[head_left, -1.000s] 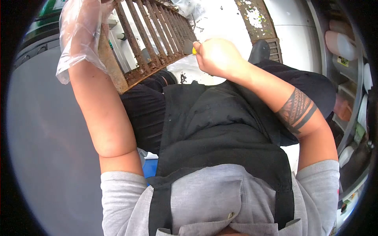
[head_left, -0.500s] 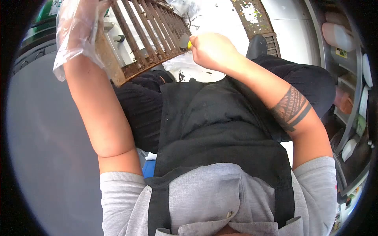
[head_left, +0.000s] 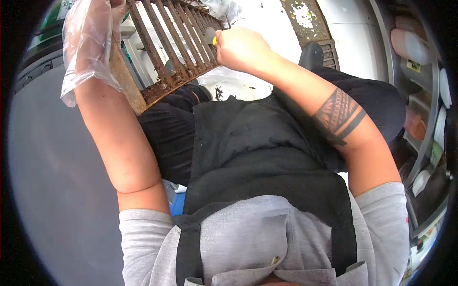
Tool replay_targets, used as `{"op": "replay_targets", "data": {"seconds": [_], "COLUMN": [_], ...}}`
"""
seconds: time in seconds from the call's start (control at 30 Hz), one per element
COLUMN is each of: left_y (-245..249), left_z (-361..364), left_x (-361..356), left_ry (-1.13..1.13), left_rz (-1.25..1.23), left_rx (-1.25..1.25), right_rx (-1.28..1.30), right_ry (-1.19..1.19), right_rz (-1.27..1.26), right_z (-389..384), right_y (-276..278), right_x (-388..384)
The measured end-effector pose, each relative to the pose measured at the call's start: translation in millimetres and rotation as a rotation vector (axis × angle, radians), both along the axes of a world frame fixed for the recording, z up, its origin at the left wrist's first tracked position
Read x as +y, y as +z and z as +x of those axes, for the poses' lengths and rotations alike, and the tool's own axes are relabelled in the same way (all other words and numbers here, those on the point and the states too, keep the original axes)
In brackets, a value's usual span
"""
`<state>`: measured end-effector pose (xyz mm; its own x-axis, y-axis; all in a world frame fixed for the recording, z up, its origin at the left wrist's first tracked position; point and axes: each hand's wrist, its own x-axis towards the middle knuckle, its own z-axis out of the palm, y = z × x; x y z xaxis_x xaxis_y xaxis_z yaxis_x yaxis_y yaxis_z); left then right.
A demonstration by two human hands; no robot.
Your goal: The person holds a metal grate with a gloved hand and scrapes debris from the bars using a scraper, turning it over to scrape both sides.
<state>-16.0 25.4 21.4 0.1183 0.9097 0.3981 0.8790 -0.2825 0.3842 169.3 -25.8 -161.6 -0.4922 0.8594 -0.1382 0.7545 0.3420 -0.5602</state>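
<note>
Diagonally, a rusty barred grate (head_left: 166, 39) spans the space ahead of the person. Loose clear plastic (head_left: 88, 57) covers the left hand (head_left: 109, 8) along its left side; the upper border cuts that grip off, so I cannot tell it. The right hand (head_left: 242, 47) clenches a small yellow-handled metal tool (head_left: 210, 35) at the grate's right end.
</note>
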Motion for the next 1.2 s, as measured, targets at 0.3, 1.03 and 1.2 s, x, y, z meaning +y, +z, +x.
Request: {"op": "replay_targets", "data": {"seconds": [0.3, 1.03, 1.2], "left_y": [-2, 1, -4], "left_z": [-7, -42, -48], "left_x": [7, 19, 20], "left_ry": [0.238, 0.268, 0.126], "left_rz": [-0.299, -0.405, -0.444], "left_rx": [-0.589, -0.117, -0.166], "right_rx": [-0.021, -0.009, -0.087], "right_ry": [-0.036, -0.004, 0.181], "right_rz": [-0.029, -0.015, 0.156], "right_z": [-8, -13, -12], "right_y": [5, 2, -8], "right_x": [16, 56, 87]}}
